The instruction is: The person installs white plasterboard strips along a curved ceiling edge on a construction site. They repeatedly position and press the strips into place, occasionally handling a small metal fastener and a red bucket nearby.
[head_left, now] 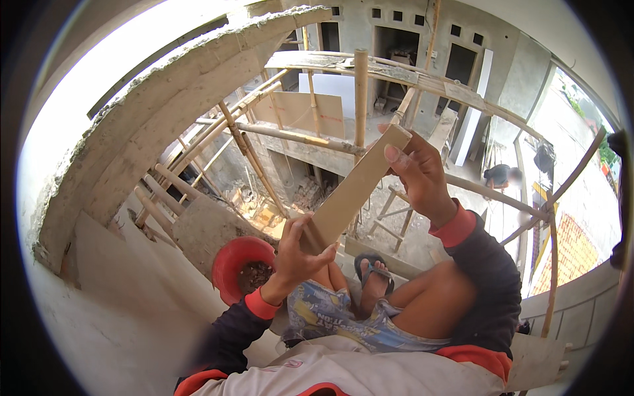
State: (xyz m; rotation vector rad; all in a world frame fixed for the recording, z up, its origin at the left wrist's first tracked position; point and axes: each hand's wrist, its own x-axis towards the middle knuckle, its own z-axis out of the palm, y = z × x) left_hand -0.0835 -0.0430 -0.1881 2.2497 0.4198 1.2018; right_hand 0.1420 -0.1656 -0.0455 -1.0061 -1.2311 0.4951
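A long, flat tan strip (356, 188), resembling a cut piece of tile, slants up to the right in front of me. My right hand (426, 178) pinches its upper end, thumb on the face and fingers behind. At the lower end, my left hand (294, 257) grips it by the edge, its fingers partly hidden by the strip. Just left of my left hand stands a red bucket (228, 267) with dark, lumpy material in it. Below the strip are my bent legs and a sandalled foot (374, 277).
Bamboo scaffold poles (360, 99) surround the drop ahead, with rubble (310, 195) far below. A rough concrete beam (172, 92) curves overhead at left. A wooden trestle (389, 221) stands beyond my foot. Another person (498, 176) is bent over farther right.
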